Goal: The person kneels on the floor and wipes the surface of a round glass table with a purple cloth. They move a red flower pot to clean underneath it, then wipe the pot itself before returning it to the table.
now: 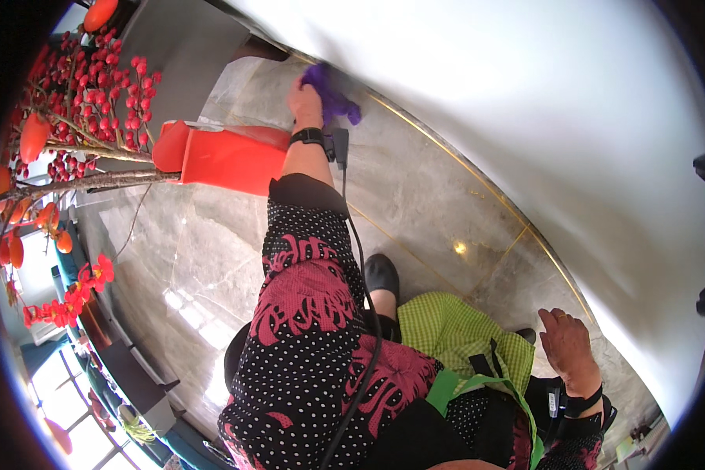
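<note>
At the top centre, my left hand grips a purple cloth. The cloth is bunched, slightly blurred, and close to the foot of a white wall. A black strap circles my left wrist, with a dark device and a cable running down along the sleeve. At the lower right is my right hand, loosely bent near the wall with nothing seen in it. Whether it touches the wall, I cannot tell. A green checked apron hangs between my arms.
Beside my left forearm stands a red-orange vase holding branches of red berries and orange fruits. A grey piece of furniture is behind it. Gold trim edges the glossy tiled floor. My dark shoe shows below.
</note>
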